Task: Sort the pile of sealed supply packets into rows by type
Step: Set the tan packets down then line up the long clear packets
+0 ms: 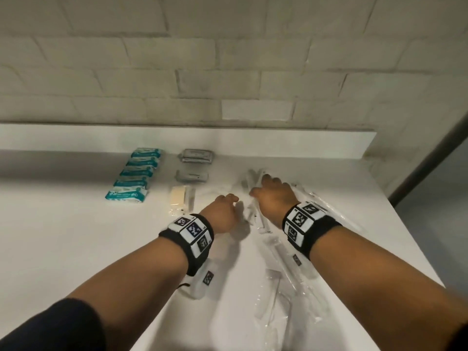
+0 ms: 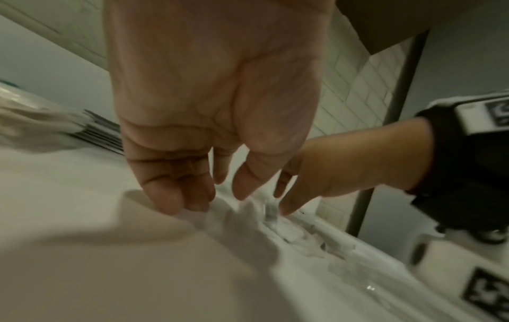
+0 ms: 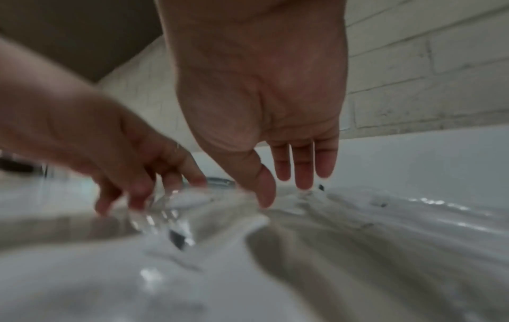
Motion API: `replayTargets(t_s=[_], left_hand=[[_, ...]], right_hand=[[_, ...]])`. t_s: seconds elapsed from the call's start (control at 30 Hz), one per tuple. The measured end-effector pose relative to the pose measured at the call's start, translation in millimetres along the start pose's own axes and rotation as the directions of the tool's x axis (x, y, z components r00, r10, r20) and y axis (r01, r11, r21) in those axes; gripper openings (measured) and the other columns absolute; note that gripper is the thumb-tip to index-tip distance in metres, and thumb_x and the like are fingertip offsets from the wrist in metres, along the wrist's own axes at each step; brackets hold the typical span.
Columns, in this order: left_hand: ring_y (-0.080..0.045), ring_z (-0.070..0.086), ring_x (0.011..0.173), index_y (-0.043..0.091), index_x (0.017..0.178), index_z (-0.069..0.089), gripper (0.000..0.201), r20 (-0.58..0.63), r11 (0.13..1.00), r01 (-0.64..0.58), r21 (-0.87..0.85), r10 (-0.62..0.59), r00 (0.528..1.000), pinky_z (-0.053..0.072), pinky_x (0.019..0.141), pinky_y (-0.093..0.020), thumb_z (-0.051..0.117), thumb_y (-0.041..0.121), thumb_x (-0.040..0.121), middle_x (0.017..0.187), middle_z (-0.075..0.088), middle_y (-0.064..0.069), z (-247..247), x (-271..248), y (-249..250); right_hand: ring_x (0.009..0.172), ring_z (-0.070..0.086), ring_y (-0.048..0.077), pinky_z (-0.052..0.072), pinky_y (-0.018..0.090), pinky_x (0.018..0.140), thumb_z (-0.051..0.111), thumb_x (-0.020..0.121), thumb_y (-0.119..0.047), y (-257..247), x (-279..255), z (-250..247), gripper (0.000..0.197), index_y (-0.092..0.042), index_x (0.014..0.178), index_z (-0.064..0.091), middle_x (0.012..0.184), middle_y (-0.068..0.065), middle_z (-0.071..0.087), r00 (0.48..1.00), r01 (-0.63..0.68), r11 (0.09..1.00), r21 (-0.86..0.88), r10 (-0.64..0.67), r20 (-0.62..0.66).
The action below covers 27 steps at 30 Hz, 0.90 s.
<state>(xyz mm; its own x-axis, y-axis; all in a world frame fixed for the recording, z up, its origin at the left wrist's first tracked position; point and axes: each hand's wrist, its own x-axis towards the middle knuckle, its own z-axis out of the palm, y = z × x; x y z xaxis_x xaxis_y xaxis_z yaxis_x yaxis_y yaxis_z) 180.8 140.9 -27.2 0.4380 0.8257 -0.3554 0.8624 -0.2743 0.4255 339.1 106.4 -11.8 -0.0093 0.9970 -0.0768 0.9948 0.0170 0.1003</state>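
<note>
From the head view, the left hand [image 1: 222,211] and right hand [image 1: 274,192] reach over the heap of clear packets [image 1: 276,249] strewn down the right of the white counter [image 1: 63,236]. Sorted rows lie at the far left: teal packets [image 1: 136,173], grey packets [image 1: 193,165], and a cream packet [image 1: 181,200] nearest.

In the left wrist view, the left hand's fingers [image 2: 171,196] hang loosely curled, tips touching crumpled film, enclosing nothing that can be made out.

In the right wrist view, the right hand's fingers [image 3: 303,170] point straight down over the heap, the thumb tip at the film; it holds nothing.

The clear packets look light, thin, slippery and prone to clinging together, so pinching one by a sealed edge seems surest.
</note>
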Motion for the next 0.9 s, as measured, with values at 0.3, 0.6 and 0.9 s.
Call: replayTargets(t_s=[0.3,0.6,0.9], left_hand=[[-0.037,0.041,0.129,0.015,0.148,0.024,0.072,0.008,0.982,-0.130,0.140,0.130,0.991,0.039,0.105,-0.044,0.052,0.005,0.082,0.149,0.029,-0.013,-13,11,20],[-0.030,0.054,0.114,0.009,0.128,0.046,0.046,-0.082,0.851,-0.176,0.495,0.248,0.965,0.039,0.093,-0.038,0.053,0.024,0.085,0.126,0.054,-0.011,-5,18,38],[-0.031,0.053,0.110,0.009,0.128,0.043,0.042,-0.050,0.922,-0.154,0.355,0.183,0.982,0.047,0.086,-0.037,0.043,0.010,0.087,0.124,0.052,-0.012,-4,-19,20]], right_hand=[[0.090,0.062,0.033,0.045,0.037,0.078,0.050,0.088,-0.029,35,1,-28,0.021,-0.013,0.097,0.060,0.093,0.011,0.068,0.894,-0.242,0.905,0.350,0.348,-0.283],[0.057,0.054,0.015,0.038,0.019,0.045,0.059,0.092,-0.023,43,-33,-28,0.037,-0.006,0.125,0.054,0.099,0.014,0.064,0.865,-0.439,0.459,0.772,0.450,0.224],[0.131,0.046,0.021,0.036,0.030,0.109,0.051,0.095,-0.027,37,-36,-19,0.045,-0.021,0.139,0.048,0.148,0.003,0.043,0.919,-0.391,0.766,0.509,0.303,0.251]])
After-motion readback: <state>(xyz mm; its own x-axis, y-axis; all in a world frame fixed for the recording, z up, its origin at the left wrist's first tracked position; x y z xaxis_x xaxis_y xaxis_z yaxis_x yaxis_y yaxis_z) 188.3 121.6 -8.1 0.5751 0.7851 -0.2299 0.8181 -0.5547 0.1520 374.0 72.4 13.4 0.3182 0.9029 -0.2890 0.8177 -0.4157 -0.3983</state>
